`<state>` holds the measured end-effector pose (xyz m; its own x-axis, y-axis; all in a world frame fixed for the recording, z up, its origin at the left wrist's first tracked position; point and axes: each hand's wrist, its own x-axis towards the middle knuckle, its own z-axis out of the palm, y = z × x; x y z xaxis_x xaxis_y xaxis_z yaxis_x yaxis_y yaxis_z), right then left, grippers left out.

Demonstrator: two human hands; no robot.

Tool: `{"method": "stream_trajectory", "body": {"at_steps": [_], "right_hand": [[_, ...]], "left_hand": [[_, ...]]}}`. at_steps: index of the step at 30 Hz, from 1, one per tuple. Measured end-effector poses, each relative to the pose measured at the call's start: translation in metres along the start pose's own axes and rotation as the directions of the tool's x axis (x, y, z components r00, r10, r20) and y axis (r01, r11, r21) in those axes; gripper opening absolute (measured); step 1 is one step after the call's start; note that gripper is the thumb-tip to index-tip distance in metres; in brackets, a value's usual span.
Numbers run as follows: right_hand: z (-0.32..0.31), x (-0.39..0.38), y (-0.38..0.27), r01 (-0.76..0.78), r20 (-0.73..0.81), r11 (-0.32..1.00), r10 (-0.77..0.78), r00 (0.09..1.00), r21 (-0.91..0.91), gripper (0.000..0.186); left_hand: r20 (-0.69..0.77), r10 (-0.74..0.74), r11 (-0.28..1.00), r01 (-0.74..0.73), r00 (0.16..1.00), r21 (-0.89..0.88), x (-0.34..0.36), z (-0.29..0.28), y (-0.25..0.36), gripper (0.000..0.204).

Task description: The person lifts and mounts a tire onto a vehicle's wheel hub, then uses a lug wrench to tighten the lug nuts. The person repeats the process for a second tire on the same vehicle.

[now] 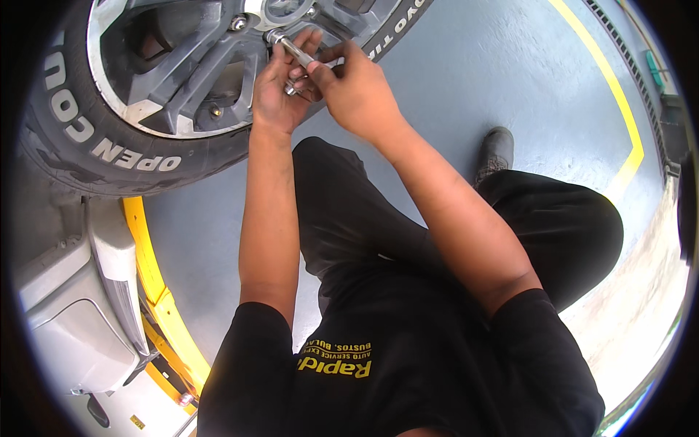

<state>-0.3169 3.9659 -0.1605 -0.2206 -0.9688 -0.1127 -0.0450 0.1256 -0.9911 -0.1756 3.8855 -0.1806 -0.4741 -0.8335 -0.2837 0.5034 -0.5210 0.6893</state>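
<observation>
Between thumb and fingers of the right hand (358, 86): a slim chrome tool (294, 51), pinched narrow at its near end and pointing up and left, away from the palm. Just left of that, the left hand (280, 98) is half-curled and turned upward, its fingers about the tool's shaft; a small shiny metal piece (290, 89) shows at its palm side, but whether it is gripped or only cradled, cannot tell. Likeliest fault here, in my judgement: the small piece slips out if the left fingers open to steady the shaft. Just beyond the fingertips, the tool's rounded far end lies over the grey spoked wheel (182, 64), close to the hub; contact cannot be made out. Risk: a pinch grip on smooth metal could let the tool twist and scrape a spoke, or drop. Up and left of the left hand, a lug nut (239, 22) sits in its recess; a badly aligned tool could round such a nut. Below and left, the tyre (211, 146). Farther right of both hands, blue-grey floor (451, 73) and a boot (496, 153); a dropped part might roll that way.
</observation>
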Motion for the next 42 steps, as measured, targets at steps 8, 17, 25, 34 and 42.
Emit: {"method": "stream_trajectory", "body": {"at_steps": [8, 17, 25, 34, 42], "right_hand": [[0.01, 0.002, 0.024, 0.102, -0.038, 0.972, -0.112, 0.993, -0.212, 0.043], [0.014, 0.003, 0.012, -0.102, 0.023, 0.99, 0.1, 0.995, 0.102, 0.045], [0.006, 0.014, 0.024, -0.467, 0.412, 0.635, 0.247, 0.877, 0.615, 0.039], [0.013, 0.02, 0.02, -0.369, 0.259, 0.806, 0.276, 0.926, 0.463, 0.042], [0.013, 0.01, 0.014, -0.148, 0.064, 0.968, 0.138, 0.988, 0.203, 0.046]], "left_hand": [[-0.174, 0.032, 0.996, -0.017, 0.984, 0.088, 0.001, -0.013, -0.001, 0.033], [-0.068, -0.005, 0.982, 0.018, 0.998, 0.19, -0.003, -0.021, 0.003, 0.037], [0.059, -0.009, 0.988, 0.0, 0.998, 0.152, -0.005, -0.021, 0.011, 0.036], [0.04, -0.024, 0.987, 0.017, 0.999, 0.161, -0.005, 0.005, 0.011, 0.033], [-0.147, 0.004, 0.988, 0.019, 0.989, 0.152, 0.0, 0.002, 0.005, 0.034]]}}
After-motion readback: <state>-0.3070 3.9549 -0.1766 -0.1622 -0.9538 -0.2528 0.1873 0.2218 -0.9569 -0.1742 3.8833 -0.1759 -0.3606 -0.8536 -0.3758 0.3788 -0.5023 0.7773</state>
